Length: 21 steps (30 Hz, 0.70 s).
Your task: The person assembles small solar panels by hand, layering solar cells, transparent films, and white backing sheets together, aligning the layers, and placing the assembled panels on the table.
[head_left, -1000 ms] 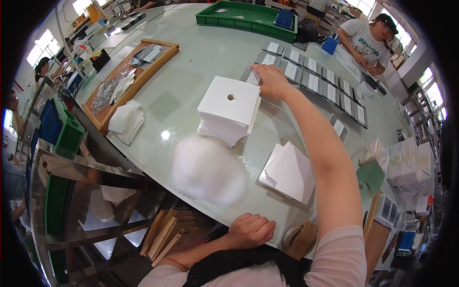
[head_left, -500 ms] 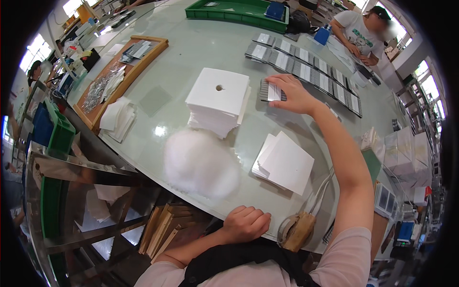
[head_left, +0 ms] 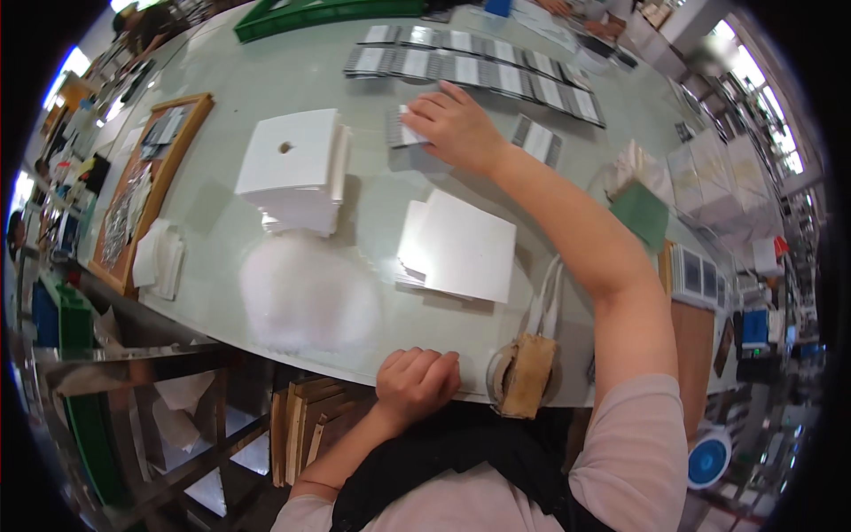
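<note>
My right hand [head_left: 456, 129] reaches far out over the table, its fingers closed around a small flat bundle of thin grey strips with a white band [head_left: 396, 129]. Part of that bundle is hidden under the fingers. Just right of the hand lies a similar banded bundle [head_left: 537, 140]. Beyond it, several more such bundles stand side by side in two long rows [head_left: 470, 71]. At the near table edge my left hand [head_left: 417, 383] rests in a loose fist, with nothing showing in it.
A tall stack of white square sheets with a hole [head_left: 292, 160] stands left, behind white fluffy wadding [head_left: 310, 293]. Loose white sheets [head_left: 470, 244] lie centrally. A wooden tray [head_left: 202, 108] sits left, a tan block with cords [head_left: 530, 377] right. Someone's hands [head_left: 605, 28] show across the table.
The whole view has swung, so the table's things sit farther left and higher. My right hand still grips the banded bundle; my left fist stays at the table edge.
</note>
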Available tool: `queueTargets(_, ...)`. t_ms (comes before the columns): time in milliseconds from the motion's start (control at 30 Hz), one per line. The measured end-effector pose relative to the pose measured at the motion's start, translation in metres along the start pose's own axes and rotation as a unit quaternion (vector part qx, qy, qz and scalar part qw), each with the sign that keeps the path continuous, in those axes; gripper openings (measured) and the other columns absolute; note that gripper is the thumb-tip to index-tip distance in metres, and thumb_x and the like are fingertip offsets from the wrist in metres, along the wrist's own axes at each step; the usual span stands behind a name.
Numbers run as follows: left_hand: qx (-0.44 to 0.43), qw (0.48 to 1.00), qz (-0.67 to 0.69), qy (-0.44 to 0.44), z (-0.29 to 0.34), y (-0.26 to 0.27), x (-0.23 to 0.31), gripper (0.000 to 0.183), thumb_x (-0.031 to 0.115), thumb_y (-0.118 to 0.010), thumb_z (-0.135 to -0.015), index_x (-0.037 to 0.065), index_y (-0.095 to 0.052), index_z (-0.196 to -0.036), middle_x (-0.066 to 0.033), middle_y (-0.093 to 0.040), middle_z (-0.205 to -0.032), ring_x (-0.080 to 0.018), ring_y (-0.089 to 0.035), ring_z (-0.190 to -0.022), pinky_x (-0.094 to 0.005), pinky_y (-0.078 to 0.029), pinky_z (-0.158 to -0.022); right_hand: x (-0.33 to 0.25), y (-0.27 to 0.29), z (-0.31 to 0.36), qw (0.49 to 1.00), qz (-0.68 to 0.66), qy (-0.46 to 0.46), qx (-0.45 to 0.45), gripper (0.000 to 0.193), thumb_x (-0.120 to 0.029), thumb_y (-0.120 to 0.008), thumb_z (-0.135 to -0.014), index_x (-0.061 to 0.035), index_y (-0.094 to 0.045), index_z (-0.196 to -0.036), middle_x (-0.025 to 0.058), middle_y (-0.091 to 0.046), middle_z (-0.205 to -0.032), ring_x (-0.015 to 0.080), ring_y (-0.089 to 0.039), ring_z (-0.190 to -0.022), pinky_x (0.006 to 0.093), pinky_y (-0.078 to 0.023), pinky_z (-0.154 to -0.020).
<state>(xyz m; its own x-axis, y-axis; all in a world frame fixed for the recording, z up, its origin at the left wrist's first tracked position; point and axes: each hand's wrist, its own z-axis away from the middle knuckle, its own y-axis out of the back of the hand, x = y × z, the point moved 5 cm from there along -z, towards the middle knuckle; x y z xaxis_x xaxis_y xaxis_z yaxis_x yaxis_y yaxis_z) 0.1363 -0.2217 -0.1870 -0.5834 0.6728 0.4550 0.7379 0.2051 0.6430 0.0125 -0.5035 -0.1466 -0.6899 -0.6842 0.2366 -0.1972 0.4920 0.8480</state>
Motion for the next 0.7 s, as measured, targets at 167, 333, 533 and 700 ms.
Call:
queueTargets(167, -0.015, 1.0, -0.009, 0.017, -0.002, -0.001, 0.0, 0.011, 0.005, -0.066, -0.068, 0.011, -0.064, -0.077, -0.0022, -0.056, -0.062, -0.0196, -0.054, -0.052, -0.0323, -0.04, -0.049, 0.005, 0.019, 0.002, 0.999, -0.014, -0.009, 0.04, 0.041, -0.015, -0.072, -0.073, -0.017, -0.062, -0.112, -0.0011, -0.061, -0.114, 0.0174, -0.055, -0.111, 0.0428, -0.033, -0.106)
queueTargets(333, -0.014, 1.0, -0.012, 0.015, -0.002, -0.005, 0.001, 0.007, 0.005, -0.065, -0.071, 0.009, -0.064, -0.077, -0.0048, -0.056, -0.062, -0.0232, -0.054, -0.054, -0.034, -0.04, -0.05, 0.007, 0.078, 0.027, 0.992, -0.097, -0.057, 0.056, 0.031, -0.014, -0.068, -0.078, -0.0135, -0.064, -0.109, 0.0014, -0.065, -0.107, 0.021, -0.059, -0.101, 0.0386, -0.041, -0.095)
queueTargets(533, -0.015, 1.0, -0.001, 0.016, -0.001, -0.006, 0.004, 0.006, 0.004, -0.064, -0.073, 0.007, -0.065, -0.077, -0.0057, -0.057, -0.064, -0.0237, -0.054, -0.055, -0.0344, -0.041, -0.051, -0.026, 0.202, 0.136, 0.986, -0.121, -0.115, -0.01, 0.036, -0.008, -0.064, -0.078, -0.0093, -0.063, -0.114, 0.0092, -0.064, -0.108, 0.0294, -0.059, -0.102, 0.04, -0.043, -0.092)
queueTargets(700, -0.015, 0.999, -0.03, 0.009, 0.003, -0.005, 0.005, 0.007, 0.007, -0.066, -0.073, 0.009, -0.064, -0.079, -0.0033, -0.055, -0.063, -0.0213, -0.053, -0.054, -0.0335, -0.039, -0.05, -0.062, 0.251, 0.241, 0.962, -0.073, -0.232, -0.126, 0.045, -0.002, -0.067, -0.07, -0.0068, -0.062, -0.114, 0.0097, -0.062, -0.114, 0.029, -0.057, -0.108, 0.0457, -0.041, -0.099)
